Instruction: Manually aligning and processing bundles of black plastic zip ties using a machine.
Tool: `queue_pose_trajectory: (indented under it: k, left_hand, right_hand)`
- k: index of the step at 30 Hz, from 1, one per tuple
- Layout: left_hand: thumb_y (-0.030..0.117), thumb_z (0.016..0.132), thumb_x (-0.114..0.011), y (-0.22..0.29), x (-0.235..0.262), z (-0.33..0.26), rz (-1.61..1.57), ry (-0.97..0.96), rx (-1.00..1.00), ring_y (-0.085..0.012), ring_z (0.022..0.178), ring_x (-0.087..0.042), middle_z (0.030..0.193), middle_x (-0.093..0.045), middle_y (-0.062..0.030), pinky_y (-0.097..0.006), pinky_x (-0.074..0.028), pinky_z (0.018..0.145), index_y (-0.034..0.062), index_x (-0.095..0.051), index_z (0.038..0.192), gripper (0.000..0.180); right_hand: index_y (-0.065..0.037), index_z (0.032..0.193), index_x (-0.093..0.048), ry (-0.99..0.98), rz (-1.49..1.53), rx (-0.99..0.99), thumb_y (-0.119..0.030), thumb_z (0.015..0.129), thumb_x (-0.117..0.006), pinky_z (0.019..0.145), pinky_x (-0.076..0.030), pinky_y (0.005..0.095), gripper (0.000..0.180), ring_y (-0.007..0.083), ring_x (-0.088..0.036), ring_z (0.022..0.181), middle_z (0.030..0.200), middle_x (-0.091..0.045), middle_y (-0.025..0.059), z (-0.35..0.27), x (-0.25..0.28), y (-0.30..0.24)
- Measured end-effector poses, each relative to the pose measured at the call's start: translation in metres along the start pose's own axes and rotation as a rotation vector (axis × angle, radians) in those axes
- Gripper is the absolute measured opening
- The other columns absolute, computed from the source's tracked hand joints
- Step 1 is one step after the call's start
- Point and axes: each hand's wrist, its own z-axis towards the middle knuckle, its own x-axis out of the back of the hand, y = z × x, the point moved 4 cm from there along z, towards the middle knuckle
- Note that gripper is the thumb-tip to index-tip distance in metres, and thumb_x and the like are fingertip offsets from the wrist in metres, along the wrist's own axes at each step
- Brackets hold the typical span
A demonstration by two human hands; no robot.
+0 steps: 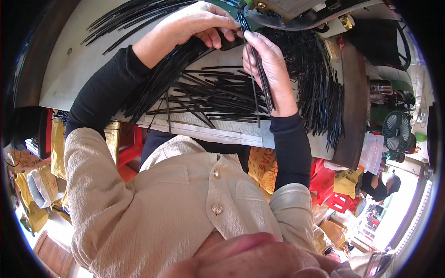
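My left hand (pixel 194 23) grips a thick bundle of long black plastic strips (pixel 162 76) that fans down toward the table's near edge. My right hand (pixel 269 69) pinches a single black strip (pixel 260 69) upright, its top end near a grey machine (pixel 296 11) at the far edge. Both hands meet just under that machine. Loose black strips (pixel 218 95) lie crossed on the grey worktable (pixel 74 65) between my forearms. A dense heap of black strips (pixel 320 78) lies to the right of my right hand.
More black strips (pixel 125 18) lie at the table's far left. A small black fan (pixel 397 131) stands on the right. Yellow sacks (pixel 41 185) and red crates (pixel 340 201) sit on the floor below the table.
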Motion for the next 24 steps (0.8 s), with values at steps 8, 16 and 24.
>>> queue_pose_trajectory:
  k: [8,16,24]
  left_hand:
    - [0.025,0.087,-0.063,0.007,-0.001,-0.003,-0.123,-0.072,0.168,-0.0093,0.049,-0.057,0.071,-0.065,-0.0037,-0.019,-0.045,0.046,0.0020,-0.066,0.082,0.024]
    - [0.025,0.085,-0.064,0.016,-0.031,-0.017,0.541,-0.181,-0.051,-0.0117,0.051,-0.058,0.072,-0.064,-0.0053,-0.023,-0.047,0.050,0.0020,-0.067,0.090,0.024]
    - [0.014,0.078,-0.063,0.010,-0.054,-0.026,1.027,-0.119,-0.372,-0.0318,0.075,-0.063,0.078,-0.064,-0.0134,-0.038,-0.050,0.068,0.0043,-0.063,0.085,0.012]
  right_hand:
    - [-0.005,0.085,-0.055,-0.035,-0.125,-0.131,-0.028,0.093,-0.054,0.048,-0.045,0.0220,0.025,0.0131,-0.061,0.057,0.072,-0.063,0.0073,-0.022,0.004,0.001]
    - [-0.001,0.110,-0.059,0.198,-0.692,-0.127,-0.024,0.092,-0.055,0.051,-0.044,0.0199,0.029,0.0075,-0.053,0.055,0.069,-0.058,0.0018,-0.083,0.084,-0.055]
    - [-0.001,0.112,-0.058,0.719,-1.472,0.145,-0.018,0.084,-0.062,0.078,-0.049,0.0300,0.033,0.0216,-0.065,0.088,0.102,-0.067,0.0124,-0.117,0.159,-0.087]
